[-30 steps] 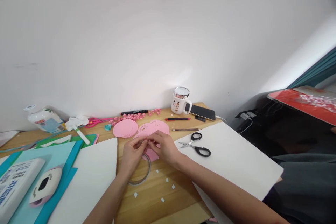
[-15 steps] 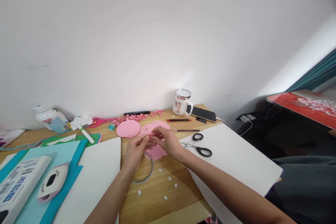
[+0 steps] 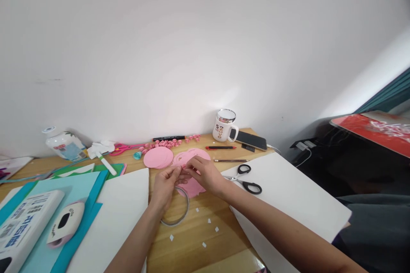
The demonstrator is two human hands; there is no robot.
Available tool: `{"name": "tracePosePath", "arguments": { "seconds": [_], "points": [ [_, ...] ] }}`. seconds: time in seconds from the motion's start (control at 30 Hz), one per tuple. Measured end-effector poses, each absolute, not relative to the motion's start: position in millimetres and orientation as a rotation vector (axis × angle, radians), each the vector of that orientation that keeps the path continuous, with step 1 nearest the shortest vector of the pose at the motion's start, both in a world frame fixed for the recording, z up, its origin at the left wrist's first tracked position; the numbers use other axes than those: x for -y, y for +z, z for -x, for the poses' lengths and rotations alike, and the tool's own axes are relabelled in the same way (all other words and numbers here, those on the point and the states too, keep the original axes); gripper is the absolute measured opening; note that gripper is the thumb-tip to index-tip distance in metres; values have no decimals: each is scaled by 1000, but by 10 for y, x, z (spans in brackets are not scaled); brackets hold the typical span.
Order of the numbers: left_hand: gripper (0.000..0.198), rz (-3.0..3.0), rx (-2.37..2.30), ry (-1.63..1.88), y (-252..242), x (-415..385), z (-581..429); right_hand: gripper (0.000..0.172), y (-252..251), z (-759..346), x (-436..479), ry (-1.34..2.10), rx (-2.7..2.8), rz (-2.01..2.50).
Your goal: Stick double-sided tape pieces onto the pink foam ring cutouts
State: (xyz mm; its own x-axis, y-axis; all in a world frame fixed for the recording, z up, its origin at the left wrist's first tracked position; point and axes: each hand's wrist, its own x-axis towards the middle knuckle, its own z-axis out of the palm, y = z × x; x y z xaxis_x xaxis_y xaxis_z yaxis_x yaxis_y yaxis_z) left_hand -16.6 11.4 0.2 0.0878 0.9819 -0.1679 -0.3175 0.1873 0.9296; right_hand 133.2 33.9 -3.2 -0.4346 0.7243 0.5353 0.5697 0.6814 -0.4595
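Note:
My left hand [image 3: 167, 183] and my right hand [image 3: 205, 173] meet over the middle of the desk. Their fingertips pinch a small pink paper piece [image 3: 183, 166], mostly hidden by the fingers; it looks like a rolled paper flower. Under and behind the hands lie pink paper scraps [image 3: 193, 188] with curved cut-outs. A stack of pink paper circles [image 3: 158, 158] is just beyond my left hand. Below the hands a roll of tape [image 3: 182, 217] lies flat, partly covered by my left hand. Black-handled scissors [image 3: 244, 179] rest to the right of my right hand.
Small pink rolled flowers [image 3: 166, 143] lie along the wall by a black marker [image 3: 168, 138]. A white mug [image 3: 224, 126] and a phone [image 3: 251, 140] stand at the back. White sheets [image 3: 288, 192] flank the hands. Left are a bottle [image 3: 65, 145] and a white device [image 3: 66, 224].
The view has shifted slightly, so the desk items appear a little further right. Both hands stay together, and the right fingers have turned slightly around the pink piece.

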Motion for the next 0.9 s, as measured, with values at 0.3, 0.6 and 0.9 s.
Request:
{"name": "tracePosePath", "arguments": {
  "seconds": [0.3,0.6,0.9],
  "points": [
    [30,-726,-973,1280,-19,-100,150,6,65,-1294,-268,485,2060,961],
    [25,-787,-797,1195,21,-87,143,4,151,-1413,-277,327,2232,836],
    [24,-759,-837,1220,6,-81,133,3,138,-1430,-242,385,2150,873]
  ]
}}
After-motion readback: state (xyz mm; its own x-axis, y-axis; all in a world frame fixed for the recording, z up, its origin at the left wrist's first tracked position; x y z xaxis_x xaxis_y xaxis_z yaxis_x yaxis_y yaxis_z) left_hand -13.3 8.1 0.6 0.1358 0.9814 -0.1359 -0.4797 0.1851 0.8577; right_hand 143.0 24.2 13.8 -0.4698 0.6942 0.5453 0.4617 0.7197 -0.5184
